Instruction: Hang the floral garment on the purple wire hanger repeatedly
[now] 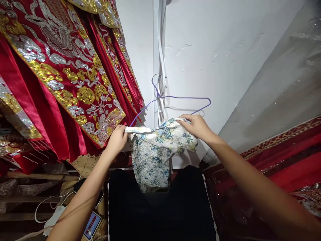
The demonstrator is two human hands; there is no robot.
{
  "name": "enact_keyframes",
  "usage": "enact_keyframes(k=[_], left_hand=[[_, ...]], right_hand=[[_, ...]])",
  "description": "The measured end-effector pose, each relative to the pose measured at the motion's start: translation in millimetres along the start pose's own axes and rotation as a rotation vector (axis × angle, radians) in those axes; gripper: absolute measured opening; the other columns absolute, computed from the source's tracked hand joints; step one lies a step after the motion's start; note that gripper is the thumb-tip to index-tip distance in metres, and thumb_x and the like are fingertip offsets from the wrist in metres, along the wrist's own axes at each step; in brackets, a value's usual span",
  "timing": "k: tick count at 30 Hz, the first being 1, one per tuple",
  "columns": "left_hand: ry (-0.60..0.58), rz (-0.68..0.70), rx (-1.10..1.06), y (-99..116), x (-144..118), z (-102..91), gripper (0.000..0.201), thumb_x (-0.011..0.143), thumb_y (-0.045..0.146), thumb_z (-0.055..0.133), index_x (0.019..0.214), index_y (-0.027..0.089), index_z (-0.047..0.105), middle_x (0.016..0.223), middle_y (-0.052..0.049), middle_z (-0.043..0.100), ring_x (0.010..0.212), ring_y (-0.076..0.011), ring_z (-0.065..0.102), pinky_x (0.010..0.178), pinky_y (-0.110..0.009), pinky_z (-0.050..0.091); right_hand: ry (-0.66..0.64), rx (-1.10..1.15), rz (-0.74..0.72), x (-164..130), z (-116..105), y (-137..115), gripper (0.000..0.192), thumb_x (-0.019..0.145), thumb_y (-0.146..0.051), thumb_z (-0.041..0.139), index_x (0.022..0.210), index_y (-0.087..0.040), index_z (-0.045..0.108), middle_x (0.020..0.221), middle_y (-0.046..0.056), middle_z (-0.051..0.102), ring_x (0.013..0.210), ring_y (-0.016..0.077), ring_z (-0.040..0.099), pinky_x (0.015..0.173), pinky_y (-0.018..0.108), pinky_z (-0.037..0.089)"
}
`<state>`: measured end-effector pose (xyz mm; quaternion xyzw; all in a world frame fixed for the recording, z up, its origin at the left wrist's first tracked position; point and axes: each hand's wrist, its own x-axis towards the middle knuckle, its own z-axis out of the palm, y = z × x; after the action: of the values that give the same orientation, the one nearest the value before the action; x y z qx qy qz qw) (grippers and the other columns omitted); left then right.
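Note:
A small floral garment [152, 157] in white, blue and yellow hangs stretched between my hands, its lower part loose and crumpled. My left hand [118, 139] is closed on the left end of its upper edge. My right hand [194, 125] pinches the upper edge on the right, with thumb and fingers around the cloth. Just behind the garment, a purple wire hanger [185, 97] hangs by its hook near white cables on the wall. The hanger's lower part is hidden by the cloth and my hands, so I cannot tell whether it touches the garment.
Red embroidered cloth [82, 80] with gold and silver sequins hangs at the left. White cables [161, 50] run down the white wall [213, 40]. A phone [92, 225] lies at the lower left beside a white cord [37, 209]. More red fabric [296, 167] is at the right.

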<state>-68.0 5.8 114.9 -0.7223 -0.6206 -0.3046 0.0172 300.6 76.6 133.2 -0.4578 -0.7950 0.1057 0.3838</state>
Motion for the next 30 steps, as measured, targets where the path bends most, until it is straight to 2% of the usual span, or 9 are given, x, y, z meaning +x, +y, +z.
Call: enact_keyframes(k=[5,9,11,14,17,20,24,27,30], left_hand=[[0.263,0.125,-0.345,19.4,28.9,-1.8,0.032,0.095,0.02,0.043,0.112,0.017,0.07,0.115,-0.01,0.069,0.111,-0.0238,0.063,0.104,-0.039,0.047],[0.188,0.125,-0.419,35.8,62.2,-7.4,0.037,0.088,0.013,0.043,0.109,0.017,0.073,0.108,-0.008,0.073,0.104,-0.0221,0.066,0.098,-0.036,0.049],[0.092,0.122,-0.487,40.2,72.8,-11.7,0.041,0.083,0.01,0.042,0.107,0.017,0.075,0.106,-0.006,0.075,0.1,-0.0208,0.067,0.094,-0.033,0.05],[-0.014,0.068,-0.643,42.5,78.0,-14.7,0.04,0.079,0.01,0.044,0.098,0.015,0.078,0.097,-0.006,0.077,0.087,-0.0187,0.067,0.081,-0.028,0.052],[-0.08,0.002,-0.793,43.1,77.7,-11.9,0.032,0.079,0.016,0.05,0.093,0.014,0.079,0.084,-0.006,0.076,0.073,-0.0164,0.064,0.068,-0.025,0.049],[-0.159,-0.084,-0.922,40.8,79.1,-9.2,0.029,0.076,0.02,0.058,0.096,0.014,0.079,0.076,-0.004,0.074,0.065,-0.0149,0.061,0.06,-0.023,0.045],[-0.358,-0.226,-1.14,28.4,80.7,-13.3,0.032,0.068,0.022,0.071,0.098,0.015,0.078,0.084,-0.007,0.077,0.069,-0.0178,0.067,0.064,-0.027,0.051],[-0.404,-0.245,-1.254,17.3,78.7,-16.5,0.039,0.065,0.022,0.076,0.103,0.014,0.077,0.097,-0.011,0.078,0.082,-0.0228,0.072,0.076,-0.033,0.055],[-0.346,-0.239,-1.277,9.4,78.8,-16.3,0.046,0.065,0.026,0.078,0.11,0.015,0.076,0.104,-0.013,0.077,0.085,-0.0247,0.072,0.08,-0.037,0.056]], right_hand=[[-0.059,0.184,0.006,-14.4,17.4,-13.3,0.028,0.091,-0.046,0.062,0.095,-0.022,0.078,0.102,0.005,0.078,0.099,0.0287,0.071,0.088,0.039,0.051],[-0.083,0.257,0.015,-21.5,21.2,-23.3,0.027,0.09,-0.046,0.063,0.092,-0.022,0.076,0.103,0.006,0.077,0.102,0.0284,0.07,0.091,0.04,0.051],[-0.061,0.22,0.03,-24.8,13.4,-22.7,0.031,0.086,-0.047,0.068,0.107,-0.024,0.076,0.11,0.006,0.076,0.106,0.0291,0.069,0.094,0.041,0.051],[0.085,0.082,0.078,-27.0,-7.0,-10.0,0.09,0.074,-0.048,0.081,0.153,-0.027,0.045,0.106,0.008,0.074,0.097,0.0297,0.069,0.088,0.043,0.053],[0.238,-0.043,0.116,-18.8,-29.9,12.6,0.124,0.068,-0.046,0.084,0.165,-0.02,0.012,0.096,0.008,0.072,0.085,0.0285,0.067,0.08,0.041,0.054],[0.231,-0.116,0.146,-0.2,-48.3,29.9,0.101,0.071,-0.041,0.079,0.159,-0.015,0.036,0.088,0.008,0.071,0.077,0.0267,0.065,0.074,0.039,0.051],[0.23,-0.128,0.214,20.5,-65.8,27.8,0.052,0.071,-0.037,0.076,0.118,-0.012,0.076,0.072,0.006,0.066,0.065,0.0213,0.057,0.062,0.034,0.042],[0.249,-0.009,0.266,23.4,-80.7,20.0,0.025,0.071,-0.033,0.078,0.086,-0.013,0.077,0.064,0.006,0.061,0.057,0.015,0.049,0.054,0.032,0.034],[0.098,0.232,0.304,21.3,-101.4,25.0,0.02,0.067,-0.029,0.083,0.07,-0.015,0.069,0.061,0.006,0.061,0.055,0.0119,0.049,0.053,0.032,0.033]])
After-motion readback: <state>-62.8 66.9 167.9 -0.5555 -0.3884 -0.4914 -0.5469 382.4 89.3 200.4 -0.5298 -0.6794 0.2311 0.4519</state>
